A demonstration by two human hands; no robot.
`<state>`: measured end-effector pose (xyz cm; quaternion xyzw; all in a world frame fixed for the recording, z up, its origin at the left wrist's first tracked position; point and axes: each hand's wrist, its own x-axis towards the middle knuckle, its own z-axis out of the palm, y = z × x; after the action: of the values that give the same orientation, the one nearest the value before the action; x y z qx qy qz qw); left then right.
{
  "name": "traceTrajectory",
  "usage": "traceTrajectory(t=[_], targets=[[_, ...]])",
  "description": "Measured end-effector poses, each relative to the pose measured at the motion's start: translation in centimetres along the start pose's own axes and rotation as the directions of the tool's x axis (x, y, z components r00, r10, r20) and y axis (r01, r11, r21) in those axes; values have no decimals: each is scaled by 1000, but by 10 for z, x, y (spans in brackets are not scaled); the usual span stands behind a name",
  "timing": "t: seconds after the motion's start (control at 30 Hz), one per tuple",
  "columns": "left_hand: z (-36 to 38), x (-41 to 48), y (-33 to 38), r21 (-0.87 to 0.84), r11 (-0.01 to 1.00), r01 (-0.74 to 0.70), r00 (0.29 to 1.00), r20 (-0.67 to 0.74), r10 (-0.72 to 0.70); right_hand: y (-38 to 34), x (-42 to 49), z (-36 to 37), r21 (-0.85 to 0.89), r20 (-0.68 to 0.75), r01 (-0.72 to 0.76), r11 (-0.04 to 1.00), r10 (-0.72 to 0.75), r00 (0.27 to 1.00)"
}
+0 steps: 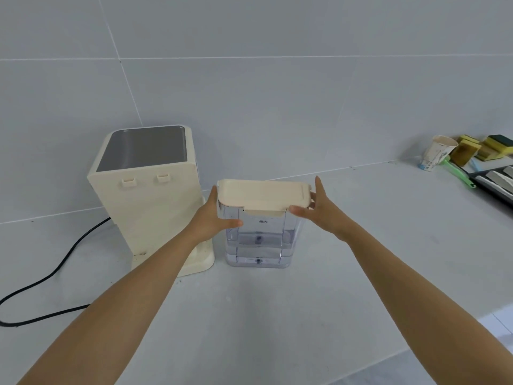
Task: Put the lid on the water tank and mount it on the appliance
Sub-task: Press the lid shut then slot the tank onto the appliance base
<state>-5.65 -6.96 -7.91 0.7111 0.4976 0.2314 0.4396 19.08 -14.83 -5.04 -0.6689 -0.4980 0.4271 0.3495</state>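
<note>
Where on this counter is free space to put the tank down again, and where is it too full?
Free: the wide counter right of the water tank, and the front. Narrow: the gap beside the appliance. The cable crosses the left. Crowded: the far right corner with paper cup and sponges.

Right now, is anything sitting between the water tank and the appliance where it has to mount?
Nothing visible. The water tank stands just right of the appliance, with only the left hand on the tank's side in the gap. The power cord trails off left, clear.
</note>
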Motion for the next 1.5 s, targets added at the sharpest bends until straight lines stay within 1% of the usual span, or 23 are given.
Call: traceTrajectory(t=[0.1,0.2,0.37,0.47,0.5,0.6,0.63,0.7,0.87,0.93,1.1,1.2,1.3,1.5], targets=[[6,4,-7,-60,997,40,999,-23,-41,12,-2,7,25,43,9,1000,-10,999],[10,7,-12,-46,998,50,999,-19,-51,20,0,15,22,28,62,998,-63,998],[15,8,-17,7,998,61,997,42,-62,33,5,27,-24,27,7,1000,-6,1000],[12,10,-16,-25,996,88,996,23,-87,36,12,33,-59,23,-32,998,34,999],[10,9,-15,-35,995,92,996,9,-91,34,14,35,-82,14,-46,996,48,999],[7,8,-11,-49,994,95,995,31,-93,35,20,37,-110,-52,-94,989,89,995],[9,8,-11,-56,994,97,995,35,-96,36,20,36,-114,-57,-97,989,91,994],[-3,-8,-13,-80,992,101,994,-39,-105,23,17,46,-154,-1,-46,987,46,999],[-3,-12,-12,-76,994,83,996,-4,-84,24,12,46,-150,-15,-63,987,62,998],[-3,-13,-8,-83,994,70,997,-12,-72,23,11,40,-164,-23,-71,984,68,997],[-10,-17,13,-69,996,57,997,-41,-60,4,5,23,-201,-20,-46,978,43,999],[-28,-27,26,-63,996,59,993,-100,-65,-21,3,23,-204,-14,2,979,-4,1000],[-52,-39,36,-80,996,48,987,-150,-60,-48,2,29,-210,12,61,976,-60,998],[-100,-66,46,-115,991,62,977,-197,-84,-92,4,56,-187,77,121,975,-108,991]])
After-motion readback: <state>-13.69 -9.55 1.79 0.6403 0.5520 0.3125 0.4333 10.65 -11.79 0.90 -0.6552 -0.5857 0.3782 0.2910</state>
